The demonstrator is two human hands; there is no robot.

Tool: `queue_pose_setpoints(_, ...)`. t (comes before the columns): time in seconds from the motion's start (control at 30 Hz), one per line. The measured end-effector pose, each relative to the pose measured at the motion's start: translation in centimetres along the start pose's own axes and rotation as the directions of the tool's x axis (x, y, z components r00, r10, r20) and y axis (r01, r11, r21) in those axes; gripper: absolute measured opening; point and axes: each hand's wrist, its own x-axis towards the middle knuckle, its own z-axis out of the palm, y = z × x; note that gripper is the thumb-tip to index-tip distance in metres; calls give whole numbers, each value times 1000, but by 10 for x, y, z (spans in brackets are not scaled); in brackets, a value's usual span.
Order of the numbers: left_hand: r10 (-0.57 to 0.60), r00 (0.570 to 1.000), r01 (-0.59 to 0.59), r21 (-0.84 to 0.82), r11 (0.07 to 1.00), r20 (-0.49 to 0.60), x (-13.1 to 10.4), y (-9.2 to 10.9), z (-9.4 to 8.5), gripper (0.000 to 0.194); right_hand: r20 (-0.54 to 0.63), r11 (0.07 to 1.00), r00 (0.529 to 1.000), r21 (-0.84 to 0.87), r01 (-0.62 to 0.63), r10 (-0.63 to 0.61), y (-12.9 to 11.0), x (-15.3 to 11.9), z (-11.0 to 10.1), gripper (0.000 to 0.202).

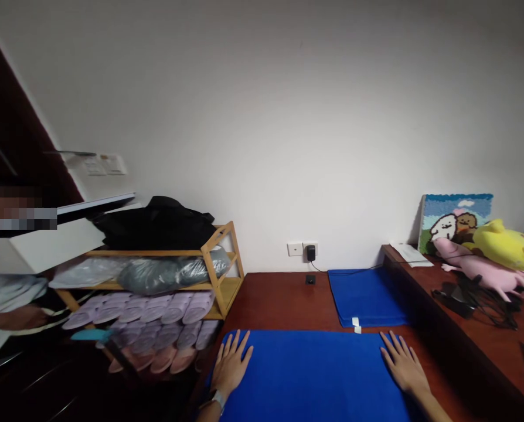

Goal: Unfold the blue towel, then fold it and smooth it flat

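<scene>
A bright blue mat [315, 375] lies flat on the dark red-brown floor in front of me. My left hand [231, 364] rests palm down on its far left corner, fingers spread. At the far right corner my right hand [402, 363] presses flat in the same way. Neither hand holds anything. A second blue mat [367, 296] lies just beyond, near the wall, with a small white tag at its near edge.
A wooden shoe rack [220, 269] at left holds rows of lilac and pink slippers [156, 316], bagged items and a black bag [156, 223]. Another person's arm [11, 316] shows at far left. A low ledge [486, 328] at right carries plush toys, cables and a picture. A plugged-in wall socket [310, 252].
</scene>
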Motion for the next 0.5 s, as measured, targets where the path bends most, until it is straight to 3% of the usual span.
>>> queue_pose_setpoints(0.13, -20, 999, 21, 32, 999, -40, 4, -1, 5, 63, 55, 998, 998, -66, -14, 18, 4, 4, -7, 68)
queue_pose_setpoints(0.23, 29, 996, -25, 49, 999, -89, 3, 5, 3, 62, 54, 990, 997, -135, -48, 55, -12, -2, -19, 65)
queue_pose_setpoints(0.3, 128, 984, -127, 17, 992, -127, 3, 19, 2, 59, -9, 989, 999, -141, -41, 40, -38, -10, -23, 64)
queue_pose_setpoints(0.4, 288, 952, -295, -61, 953, -105, 3, 51, 4, 57, -55, 991, 990, -32, 128, -129, -90, -24, -20, 63)
queue_pose_setpoints(0.5, 292, 957, -290, -92, 953, 8, 7, 82, 7, 61, 18, 968, 970, 73, 239, -241, -131, -29, -15, 66)
